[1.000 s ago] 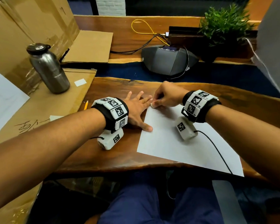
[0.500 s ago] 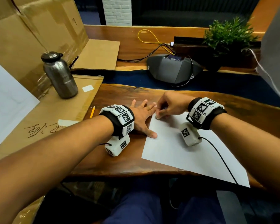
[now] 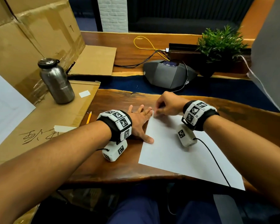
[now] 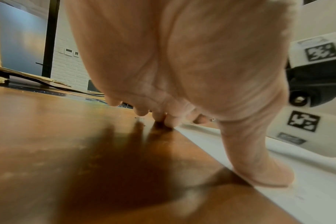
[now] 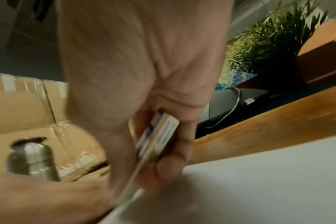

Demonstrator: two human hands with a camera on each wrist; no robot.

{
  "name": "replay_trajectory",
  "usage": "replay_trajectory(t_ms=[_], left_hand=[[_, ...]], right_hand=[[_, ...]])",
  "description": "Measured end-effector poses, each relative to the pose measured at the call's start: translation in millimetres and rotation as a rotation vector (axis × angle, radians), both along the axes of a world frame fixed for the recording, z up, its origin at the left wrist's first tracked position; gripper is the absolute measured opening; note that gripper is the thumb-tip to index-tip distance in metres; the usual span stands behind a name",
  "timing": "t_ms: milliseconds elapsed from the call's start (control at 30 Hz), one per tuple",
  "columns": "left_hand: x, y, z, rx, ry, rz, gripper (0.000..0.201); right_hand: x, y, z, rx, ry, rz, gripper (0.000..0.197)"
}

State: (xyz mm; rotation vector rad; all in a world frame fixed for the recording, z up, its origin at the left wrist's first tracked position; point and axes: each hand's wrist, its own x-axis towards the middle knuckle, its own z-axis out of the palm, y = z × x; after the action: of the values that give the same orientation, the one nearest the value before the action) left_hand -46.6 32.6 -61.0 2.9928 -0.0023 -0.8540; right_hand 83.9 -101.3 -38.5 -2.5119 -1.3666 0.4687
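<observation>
A white sheet of paper (image 3: 184, 151) lies on the wooden desk (image 3: 113, 101) in front of me. My left hand (image 3: 139, 122) lies flat beside the sheet's left edge, fingers spread, with the thumb (image 4: 259, 174) pressing on the paper (image 4: 290, 197). My right hand (image 3: 166, 105) sits at the sheet's far left corner and pinches a white eraser (image 5: 159, 136) with a blue and yellow sleeve. The eraser's tip touches the paper (image 5: 259, 181) near the left fingertips. In the head view only a sliver of the eraser (image 3: 154, 113) shows.
A steel bottle (image 3: 57, 81) stands on flattened cardboard (image 3: 39, 120) at the left, with a yellow pencil (image 3: 89, 117) at its edge. A grey conference phone (image 3: 168, 75) with cables and a potted plant (image 3: 220, 44) sit behind the hands. A large carton (image 3: 31, 38) rises at the far left.
The head view has tilted, so everything sits lower in the frame. Both hands stay at the paper's far left corner, the right one still holding the eraser.
</observation>
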Motion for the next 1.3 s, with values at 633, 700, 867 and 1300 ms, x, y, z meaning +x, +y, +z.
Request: replay_trajectory(t_ms=[633,700,867,1300], left_hand=[[1,-3,3,0.021,0.007,-0.001,0.131],[1,-2,3,0.016,0.003,-0.002,0.13],[-1,-5,7,0.034,0.012,0.001,0.13],[3,-2,6,0.016,-0.035,0.067,0.138]], right_hand=[[15,-8,2,0.027,-0.113,-0.054,0.018],[3,-8,6,-0.091,-0.007,0.074,0.016],[6,-5,1,-0.017,-0.07,-0.044,0.019],[-9,-100,30,-0.272,-0.131,-0.182,0.014]])
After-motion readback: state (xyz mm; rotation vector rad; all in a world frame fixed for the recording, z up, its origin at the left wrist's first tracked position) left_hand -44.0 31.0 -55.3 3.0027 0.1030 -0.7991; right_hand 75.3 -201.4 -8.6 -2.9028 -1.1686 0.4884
